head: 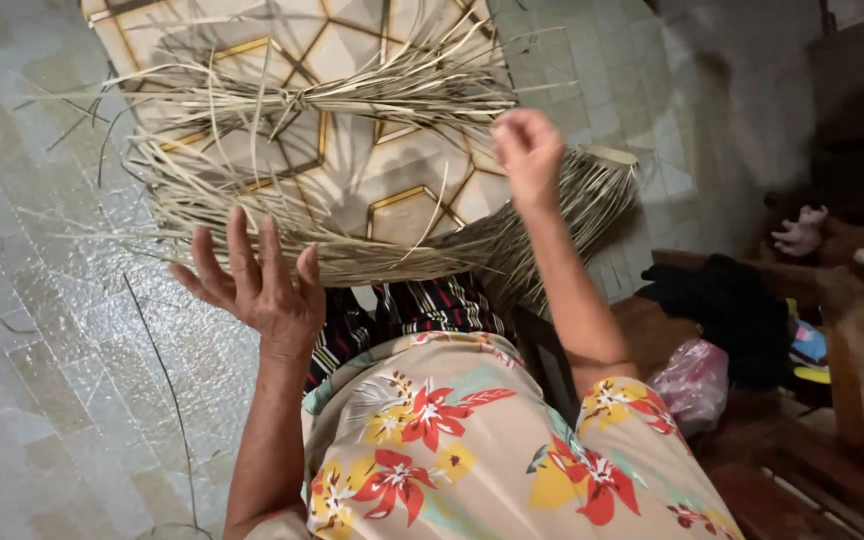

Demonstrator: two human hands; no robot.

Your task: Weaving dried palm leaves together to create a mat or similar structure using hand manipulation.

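Note:
A loose bundle of dried palm strips lies across my lap and fans out over the floor in front of me. My left hand is raised with fingers spread, palm toward me, at the near edge of the strips and holds nothing. My right hand is lifted above the bundle with fingers curled closed; a thin strip seems pinched in it, but I cannot be sure. I wear a floral garment over a striped cloth.
A patterned mat with gold hexagon lines lies under the strips. Grey tiled floor is to the left, with stray strands on it. At right is a wooden bench with a dark cloth, a pink plastic bag and toys.

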